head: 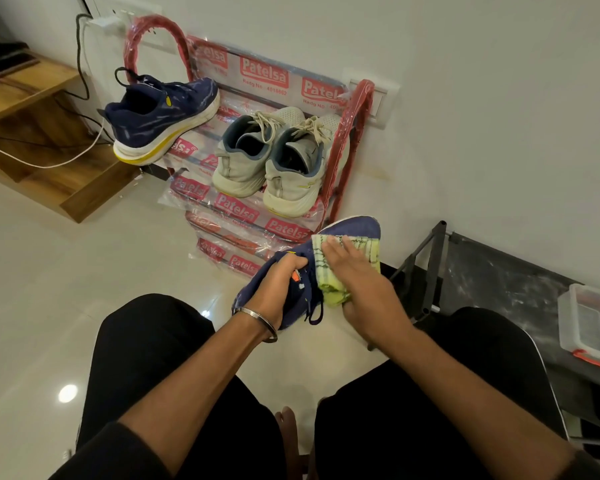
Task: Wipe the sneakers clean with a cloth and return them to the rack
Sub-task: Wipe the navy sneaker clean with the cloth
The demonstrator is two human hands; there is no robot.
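Head view: left hand (278, 278) grips navy knit sneaker (347, 233); right hand (354, 271) presses yellow-green checked cloth (340, 268) flat; steady hold, firm strokes advisable.

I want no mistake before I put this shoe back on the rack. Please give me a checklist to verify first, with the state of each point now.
1. Left hand grips the navy sneaker at its opening: ok.
2. Right hand presses the yellow-green cloth on the upper: ok.
3. Sneaker fully wiped, sole included: cannot tell, the sole faces away.
4. Free place on the red shoe rack: cannot tell; the grey sneakers fill the right part.
5. Matching navy sneaker sits firmly: not ok, its heel overhangs the rack's left edge.
6. Lace tucked in: not ok, it hangs loose.
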